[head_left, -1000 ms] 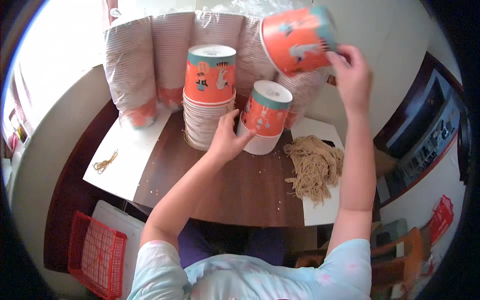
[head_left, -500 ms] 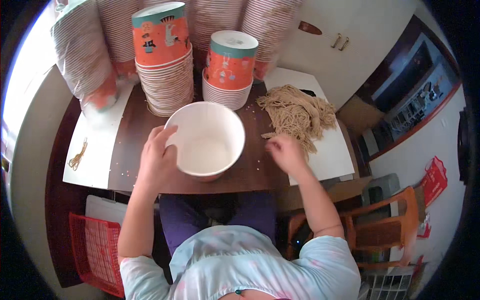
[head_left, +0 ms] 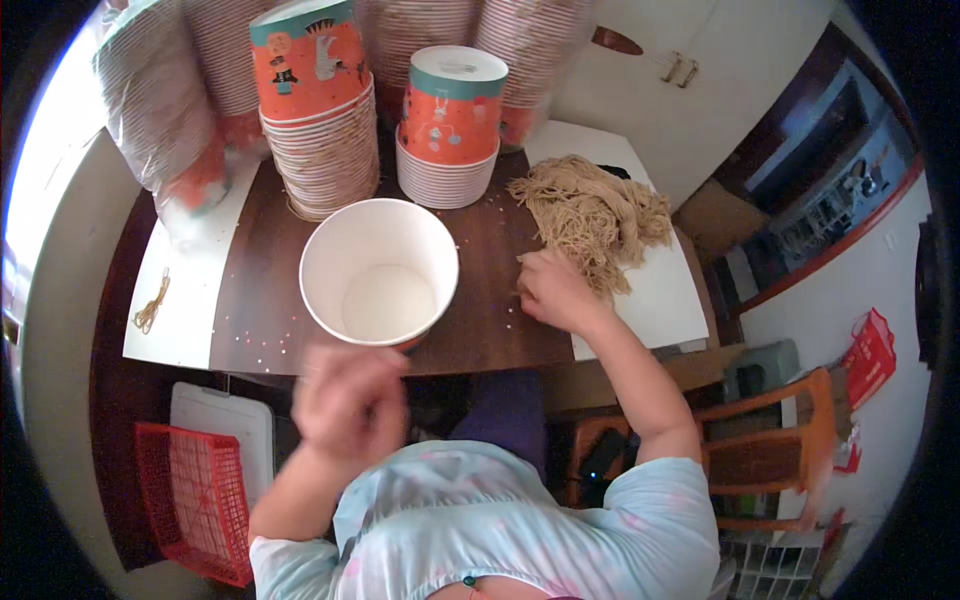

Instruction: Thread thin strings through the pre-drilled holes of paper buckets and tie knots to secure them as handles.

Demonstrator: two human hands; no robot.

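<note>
A large paper bucket (head_left: 380, 270), white inside, stands mouth up at the front of the dark brown table, tilted slightly toward me. My left hand (head_left: 352, 405) is in front of it, off the bucket and near the table's front edge; motion smears its fingers. To the right, my right hand (head_left: 552, 290) has curled fingers at the near-left fringe of a heap of tan cords (head_left: 595, 215). Whatever is between those fingers is hidden. Behind the bucket are two upside-down stacks of orange and teal buckets, a taller stack (head_left: 315, 150) and a shorter stack (head_left: 452, 125).
Plastic-wrapped bucket stacks (head_left: 160, 100) line the back. On the left white strip lies a small bundle of tan cord (head_left: 152, 305). Small pale bits dot the table (head_left: 480, 330). A red basket (head_left: 195, 500) is at lower left, a wooden chair (head_left: 765, 450) at right.
My left hand has left the bucket's rim and come toward me. The bucket now sits a little farther left. My right hand has shifted slightly left, still beside the cords.
</note>
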